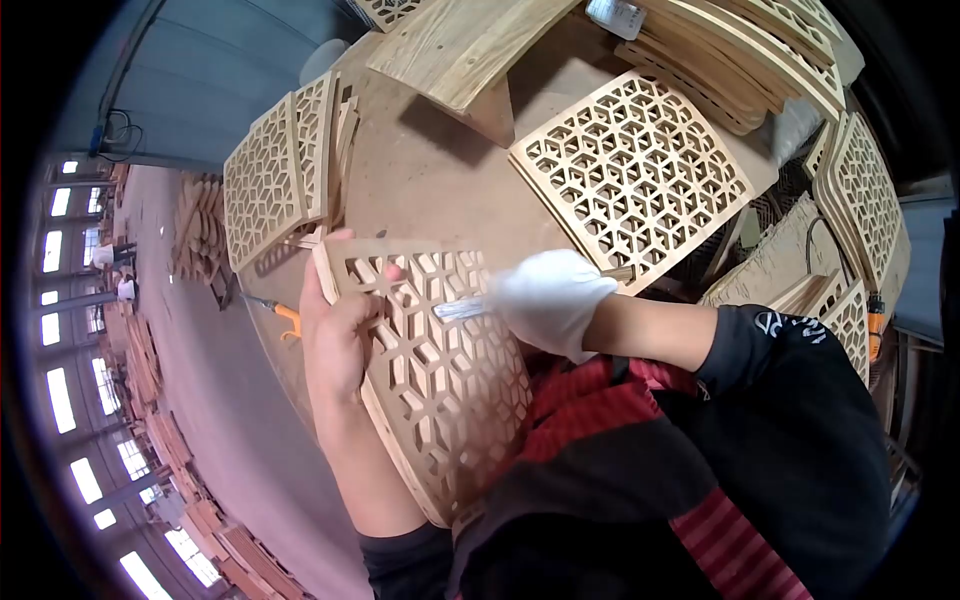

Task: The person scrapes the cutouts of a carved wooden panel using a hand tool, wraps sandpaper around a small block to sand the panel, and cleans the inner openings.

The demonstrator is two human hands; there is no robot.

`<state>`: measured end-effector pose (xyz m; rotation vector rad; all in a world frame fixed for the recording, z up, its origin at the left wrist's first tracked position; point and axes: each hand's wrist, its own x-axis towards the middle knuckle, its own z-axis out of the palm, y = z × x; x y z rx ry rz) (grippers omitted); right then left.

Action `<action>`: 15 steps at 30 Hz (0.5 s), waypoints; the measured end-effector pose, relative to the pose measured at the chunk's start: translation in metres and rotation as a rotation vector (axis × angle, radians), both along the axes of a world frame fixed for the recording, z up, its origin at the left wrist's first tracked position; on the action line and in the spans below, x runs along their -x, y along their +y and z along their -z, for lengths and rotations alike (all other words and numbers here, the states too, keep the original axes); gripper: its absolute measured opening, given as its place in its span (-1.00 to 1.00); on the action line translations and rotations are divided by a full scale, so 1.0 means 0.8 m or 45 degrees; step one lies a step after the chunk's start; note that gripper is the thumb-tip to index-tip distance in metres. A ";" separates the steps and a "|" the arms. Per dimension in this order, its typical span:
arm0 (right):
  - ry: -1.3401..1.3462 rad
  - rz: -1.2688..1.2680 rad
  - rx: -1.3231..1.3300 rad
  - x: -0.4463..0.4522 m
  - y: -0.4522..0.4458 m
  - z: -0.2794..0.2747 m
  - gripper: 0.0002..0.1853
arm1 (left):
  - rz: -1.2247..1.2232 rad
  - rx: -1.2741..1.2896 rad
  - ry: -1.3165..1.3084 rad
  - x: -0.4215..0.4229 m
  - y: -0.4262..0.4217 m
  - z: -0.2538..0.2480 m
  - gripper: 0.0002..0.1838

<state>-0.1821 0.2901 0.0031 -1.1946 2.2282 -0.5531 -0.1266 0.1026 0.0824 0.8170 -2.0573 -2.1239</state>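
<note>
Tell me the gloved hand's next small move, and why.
Probably ease the pale strip against a nearby bar of the lattice panel: the gloved right hand holds its tip over the openings, and the bare left hand grips the panel's edge.

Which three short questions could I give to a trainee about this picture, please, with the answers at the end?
1. Which hand wears the white glove?
2. True or false: the left hand grips the panel at its edge.
3. Pick one. The handle lying to the left of the left hand is:
A) blue
B) orange
C) green

Key: 1. The right hand. 2. True. 3. B.
</note>
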 end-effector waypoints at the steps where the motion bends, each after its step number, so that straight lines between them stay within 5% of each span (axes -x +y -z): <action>1: 0.013 0.000 -0.020 -0.002 0.003 0.003 -0.81 | 0.020 -0.001 -0.011 0.001 0.001 -0.001 -0.27; 5: 0.059 -0.186 -0.133 -0.008 -0.058 0.014 -0.86 | 0.086 0.062 -0.029 0.012 0.008 -0.001 -0.28; 9: -0.004 -0.008 0.050 -0.004 -0.013 0.006 -0.78 | 0.037 0.069 -0.023 0.007 0.003 -0.001 -0.29; 15: 0.064 -0.133 -0.151 0.011 -0.016 -0.022 -0.65 | 0.005 0.088 -0.065 0.011 -0.010 -0.003 -0.28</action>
